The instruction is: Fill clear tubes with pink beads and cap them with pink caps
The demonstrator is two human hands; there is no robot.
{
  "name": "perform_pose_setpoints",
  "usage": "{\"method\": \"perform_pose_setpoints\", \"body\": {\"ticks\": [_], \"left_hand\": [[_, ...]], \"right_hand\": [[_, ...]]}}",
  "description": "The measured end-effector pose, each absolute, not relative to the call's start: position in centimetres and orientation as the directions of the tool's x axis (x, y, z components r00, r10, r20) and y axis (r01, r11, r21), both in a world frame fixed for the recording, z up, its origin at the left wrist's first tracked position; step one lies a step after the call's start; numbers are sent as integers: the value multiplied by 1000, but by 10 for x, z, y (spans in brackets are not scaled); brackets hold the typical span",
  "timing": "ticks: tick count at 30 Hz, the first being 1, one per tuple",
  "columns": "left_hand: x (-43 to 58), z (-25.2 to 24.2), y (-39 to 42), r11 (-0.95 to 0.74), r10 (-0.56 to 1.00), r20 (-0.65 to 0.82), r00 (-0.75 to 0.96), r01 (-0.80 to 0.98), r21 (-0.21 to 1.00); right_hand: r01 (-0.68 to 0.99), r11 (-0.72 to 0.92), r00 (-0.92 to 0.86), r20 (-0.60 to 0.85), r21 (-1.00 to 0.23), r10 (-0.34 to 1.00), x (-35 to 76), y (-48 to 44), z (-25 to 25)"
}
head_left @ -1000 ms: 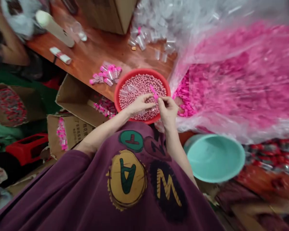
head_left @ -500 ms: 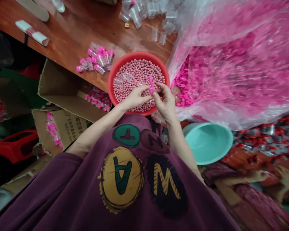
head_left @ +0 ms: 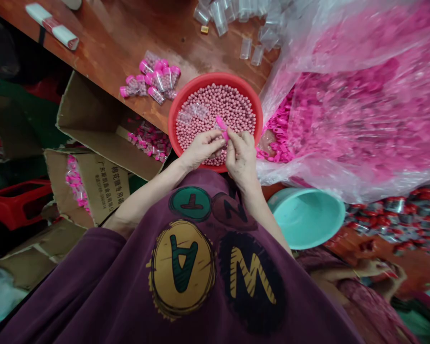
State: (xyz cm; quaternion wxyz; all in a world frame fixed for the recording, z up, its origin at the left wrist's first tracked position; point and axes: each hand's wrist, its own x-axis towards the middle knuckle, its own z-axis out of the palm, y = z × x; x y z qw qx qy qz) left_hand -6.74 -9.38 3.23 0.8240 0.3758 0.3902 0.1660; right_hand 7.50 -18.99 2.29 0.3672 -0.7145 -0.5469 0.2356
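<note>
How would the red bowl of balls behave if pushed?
Probably heavy for its size: the red bowl is nearly full of pink balls. Tipped, the balls would likely roll and spill. It sits at the edge of the table, so a push toward the person seems risky. The left hand and right hand pinch a pink-capped tube above it.

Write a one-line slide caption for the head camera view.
Left hand and right hand hold a pink-capped vial over a red bowl of pink beads, beside a bag of pink caps.
</note>
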Motion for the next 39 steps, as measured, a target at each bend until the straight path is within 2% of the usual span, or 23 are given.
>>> {"method": "perform_pose_setpoints", "body": {"ticks": [5,10,13,15,18,21,24,29,32,35,37,39], "left_hand": [[-74,32,-97,740,541,-580,609,-16,673],[-91,37,-89,750,395,-557,731,93,655],[-97,38,-88,786,353,-590,726,112,608],[-99,36,-89,837,349,-626,698,69,543],[-101,34,-90,878,384,-655,650,-38,477],[-102,33,-90,867,462,-648,606,-153,475],[-99,32,-91,855,497,-632,594,-211,473],[-98,23,-91,826,521,-613,595,-169,538],[-100,18,-89,731,596,-577,558,-80,678],[-99,17,-87,476,745,-511,429,194,858],[-96,14,-87,331,800,-460,384,356,874],[-93,7,-88,337,793,-465,393,353,873]], "right_hand": [[486,-186,214,-90,-854,973,86,-183,28],[159,-365,145,-344,-917,928,97,-150,26],[17,-362,122,-357,-932,926,90,-133,15],[-18,-312,186,-310,-950,933,85,-132,12],[98,-226,244,-197,-969,950,82,-145,18],[365,-109,136,-63,-925,989,76,-165,22],[562,-51,46,-30,-826,998,66,-175,13],[649,-25,55,14,-760,998,58,-168,-16],[669,21,40,65,-743,997,61,-163,-24],[696,23,-3,29,-718,1000,63,-160,-27],[718,22,-51,-22,-696,998,63,-156,-31],[710,59,-94,-11,-702,995,63,-151,-36]]}}
